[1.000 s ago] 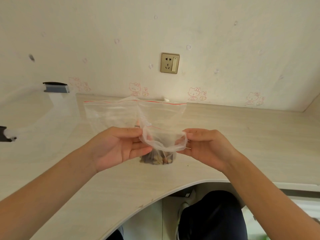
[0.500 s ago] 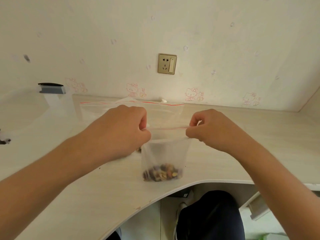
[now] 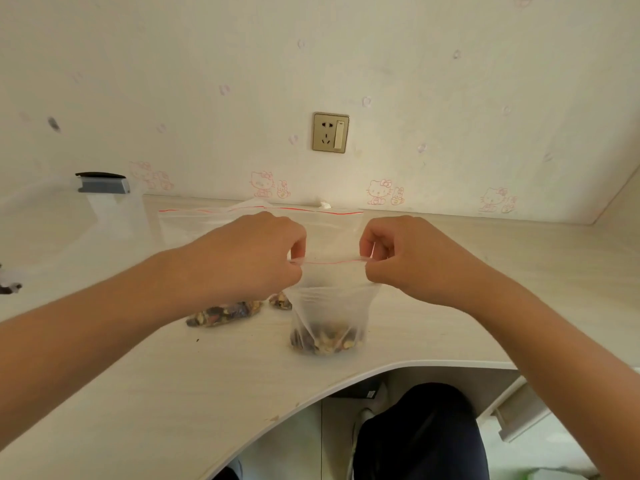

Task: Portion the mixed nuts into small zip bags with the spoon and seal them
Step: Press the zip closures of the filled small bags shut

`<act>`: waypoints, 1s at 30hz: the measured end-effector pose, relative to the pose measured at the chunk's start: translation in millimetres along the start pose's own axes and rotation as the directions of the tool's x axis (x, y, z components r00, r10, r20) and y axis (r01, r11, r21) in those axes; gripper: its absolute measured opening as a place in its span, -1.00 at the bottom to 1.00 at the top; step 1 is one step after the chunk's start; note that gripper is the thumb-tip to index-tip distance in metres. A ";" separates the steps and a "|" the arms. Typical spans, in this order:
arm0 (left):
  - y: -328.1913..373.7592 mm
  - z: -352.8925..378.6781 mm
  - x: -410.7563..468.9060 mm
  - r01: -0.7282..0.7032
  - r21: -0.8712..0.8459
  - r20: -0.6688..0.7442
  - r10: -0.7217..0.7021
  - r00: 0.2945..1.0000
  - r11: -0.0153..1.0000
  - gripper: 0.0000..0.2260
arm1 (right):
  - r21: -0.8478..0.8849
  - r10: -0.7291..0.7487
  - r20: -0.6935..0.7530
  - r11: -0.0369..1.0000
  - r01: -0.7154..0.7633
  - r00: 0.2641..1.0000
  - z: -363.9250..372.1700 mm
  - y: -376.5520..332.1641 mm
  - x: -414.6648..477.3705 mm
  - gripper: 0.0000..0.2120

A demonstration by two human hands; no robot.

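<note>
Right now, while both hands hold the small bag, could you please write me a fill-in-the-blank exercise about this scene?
The left hand and the right hand each pinch one end of the ____ edge of the small zip bag.
The mixed nuts sit at the ____ of this bag.
The line along its opening is ____ in colour.
A larger zip bag lies ____ the hands on the desk.
Missing words: top; bottom; red; behind.

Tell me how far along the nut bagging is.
Done: nuts sit in the small zip bag. In hand: the left hand and right hand pinch the ends of its red zip strip; whether it is sealed is unclear. Left: remaining nuts lie on the table beside it.
</note>
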State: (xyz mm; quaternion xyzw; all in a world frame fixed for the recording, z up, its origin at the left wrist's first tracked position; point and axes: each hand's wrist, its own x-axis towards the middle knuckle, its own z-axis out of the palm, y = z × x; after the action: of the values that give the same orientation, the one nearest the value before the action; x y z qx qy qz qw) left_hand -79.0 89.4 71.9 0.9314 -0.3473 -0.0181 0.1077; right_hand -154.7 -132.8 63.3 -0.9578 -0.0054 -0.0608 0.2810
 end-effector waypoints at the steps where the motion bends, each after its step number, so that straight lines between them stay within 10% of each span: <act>1: -1.5 -2.9 -3.3 -0.017 -0.033 0.057 0.019 0.998 0.999 -0.93 | 0.011 -0.041 0.028 0.999 0.041 0.999 -4.3 0.8 -0.9 -0.85; 15: -7.5 0.9 7.4 -0.227 0.289 -0.028 0.245 0.969 0.930 -0.82 | 0.043 -0.128 0.140 0.991 0.123 0.982 -5.9 1.5 11.6 -0.87; 30: -8.9 -0.4 16.8 -0.190 -0.038 -0.076 0.187 0.979 0.981 -0.83 | 0.013 -0.143 0.049 0.990 0.143 0.988 2.5 0.5 18.1 -0.90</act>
State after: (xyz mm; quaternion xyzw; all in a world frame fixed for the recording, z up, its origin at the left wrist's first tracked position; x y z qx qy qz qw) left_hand -60.6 85.1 71.1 0.8917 -0.4293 0.0180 0.1425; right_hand -136.5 -132.3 63.1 -0.9548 -0.0814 -0.0572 0.2801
